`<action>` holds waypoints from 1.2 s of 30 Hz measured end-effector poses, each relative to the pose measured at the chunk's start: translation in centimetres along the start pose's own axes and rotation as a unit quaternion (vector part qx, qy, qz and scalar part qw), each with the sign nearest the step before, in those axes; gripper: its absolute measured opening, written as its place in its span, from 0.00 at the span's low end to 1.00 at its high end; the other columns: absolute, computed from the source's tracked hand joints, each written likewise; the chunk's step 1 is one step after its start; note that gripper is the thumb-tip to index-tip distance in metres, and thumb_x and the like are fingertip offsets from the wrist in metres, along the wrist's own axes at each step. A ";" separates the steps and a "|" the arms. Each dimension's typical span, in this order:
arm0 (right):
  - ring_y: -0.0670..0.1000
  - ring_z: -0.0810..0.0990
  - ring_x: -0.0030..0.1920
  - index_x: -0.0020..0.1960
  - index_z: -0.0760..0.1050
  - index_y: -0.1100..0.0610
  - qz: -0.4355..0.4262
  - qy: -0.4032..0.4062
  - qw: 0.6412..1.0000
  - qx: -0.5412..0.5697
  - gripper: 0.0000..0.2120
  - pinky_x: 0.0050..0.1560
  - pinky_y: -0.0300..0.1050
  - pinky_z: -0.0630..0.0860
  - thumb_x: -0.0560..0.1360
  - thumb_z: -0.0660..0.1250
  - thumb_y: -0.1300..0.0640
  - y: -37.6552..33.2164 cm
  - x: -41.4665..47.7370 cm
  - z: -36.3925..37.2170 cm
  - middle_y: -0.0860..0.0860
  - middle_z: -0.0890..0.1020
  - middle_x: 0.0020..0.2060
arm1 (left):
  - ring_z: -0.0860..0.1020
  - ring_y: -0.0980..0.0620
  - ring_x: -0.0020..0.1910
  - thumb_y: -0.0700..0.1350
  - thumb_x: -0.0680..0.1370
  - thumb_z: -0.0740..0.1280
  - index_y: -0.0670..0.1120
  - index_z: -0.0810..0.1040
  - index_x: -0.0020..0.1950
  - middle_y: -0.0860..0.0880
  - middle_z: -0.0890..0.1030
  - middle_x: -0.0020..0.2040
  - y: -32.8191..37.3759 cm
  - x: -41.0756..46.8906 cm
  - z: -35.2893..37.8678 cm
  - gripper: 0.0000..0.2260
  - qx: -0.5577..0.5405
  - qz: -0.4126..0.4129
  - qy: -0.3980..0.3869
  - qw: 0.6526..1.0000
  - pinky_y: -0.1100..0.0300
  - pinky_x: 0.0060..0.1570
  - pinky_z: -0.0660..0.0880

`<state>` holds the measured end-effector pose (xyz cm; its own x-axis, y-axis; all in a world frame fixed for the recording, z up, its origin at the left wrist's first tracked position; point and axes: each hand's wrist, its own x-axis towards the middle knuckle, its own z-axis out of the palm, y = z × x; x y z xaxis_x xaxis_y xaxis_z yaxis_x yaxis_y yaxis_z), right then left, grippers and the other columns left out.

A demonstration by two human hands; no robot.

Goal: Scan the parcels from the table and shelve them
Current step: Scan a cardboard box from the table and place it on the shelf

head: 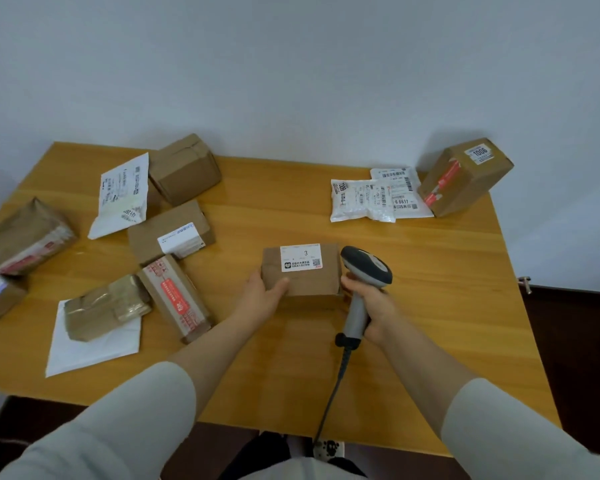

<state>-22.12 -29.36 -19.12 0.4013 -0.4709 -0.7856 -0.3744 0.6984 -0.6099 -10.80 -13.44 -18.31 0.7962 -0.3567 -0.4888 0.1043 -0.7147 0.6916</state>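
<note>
A small brown cardboard parcel [309, 278] with a white label marked "3" sits near the middle of the wooden table [430, 306]. My left hand [262, 296] grips its near left corner, thumb on top. My right hand [374, 306] grips the handle of a grey and black barcode scanner [364, 271], whose head is just right of the parcel. The scanner's cable [329, 400] runs down off the table's front edge.
Several brown boxes [184, 168] and white mailer bags [122, 195] lie on the table's left half. White poly bags [374, 199] and a taped box labelled 1006 [465, 176] sit at the back right. A white wall stands behind; dark floor lies at the right.
</note>
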 end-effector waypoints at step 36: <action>0.55 0.81 0.42 0.45 0.80 0.59 -0.019 -0.049 0.998 0.032 0.06 0.52 0.55 0.79 0.70 0.74 0.65 0.5 -1.8 -2.2 0.55 0.83 0.40 | 0.75 0.48 0.60 0.57 0.69 0.73 0.62 0.59 0.75 0.48 0.72 0.70 -3.1 -2.5 1.2 0.38 -0.309 -0.107 -0.135 0.935 0.52 0.57 0.74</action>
<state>-24.89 -29.40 -18.23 0.4958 -0.4443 -0.7462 -0.3047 0.7156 -0.6285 -13.82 -11.04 -19.88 0.5460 -0.4442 -0.7103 0.6354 -0.3330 0.6967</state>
